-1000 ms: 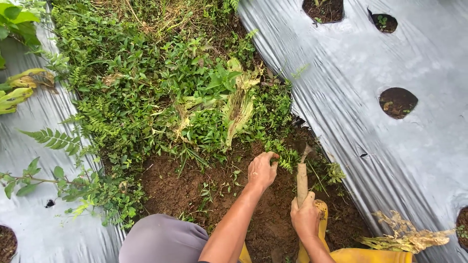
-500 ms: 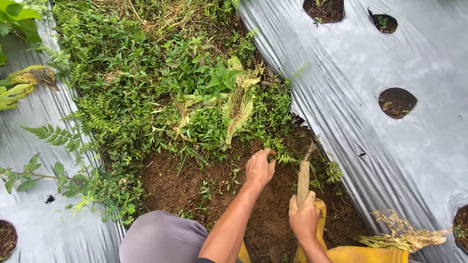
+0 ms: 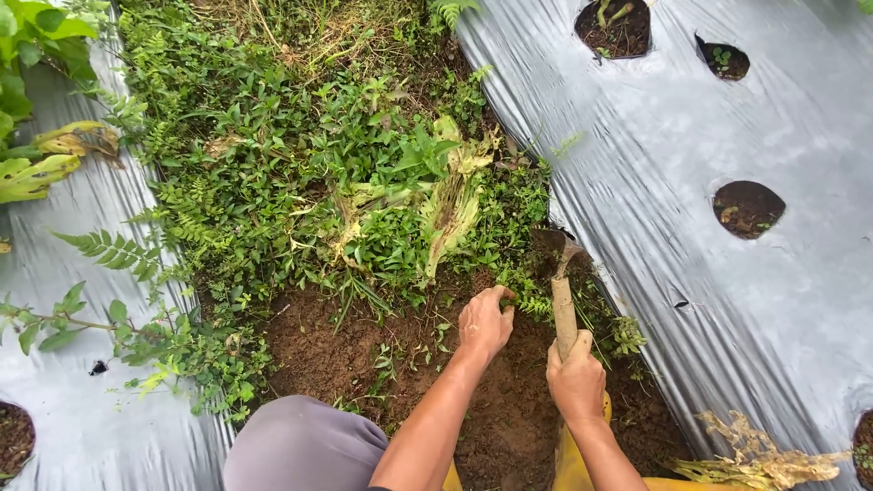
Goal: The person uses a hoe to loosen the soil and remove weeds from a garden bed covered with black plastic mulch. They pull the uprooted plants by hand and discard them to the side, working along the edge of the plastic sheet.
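The left hand [image 3: 484, 325] pinches weeds [image 3: 532, 305] beside the hoe [image 3: 562, 289]; the right hand [image 3: 576, 382] grips its handle. Best strike just behind those roots.

Field bed surroundings: mulch film, planting holes, plant debris.
Silver plastic mulch sheet [image 3: 727, 300] covers the right side; a second sheet [image 3: 64, 273] lies at left. Round planting holes [image 3: 747, 208] in the right sheet expose dark soil. A wilted pale-green plant [image 3: 452, 205] lies flat among the green cover. Dried yellow stalk [image 3: 764, 459] rests at lower right. Fern frond [image 3: 109, 250] overlaps the left sheet.
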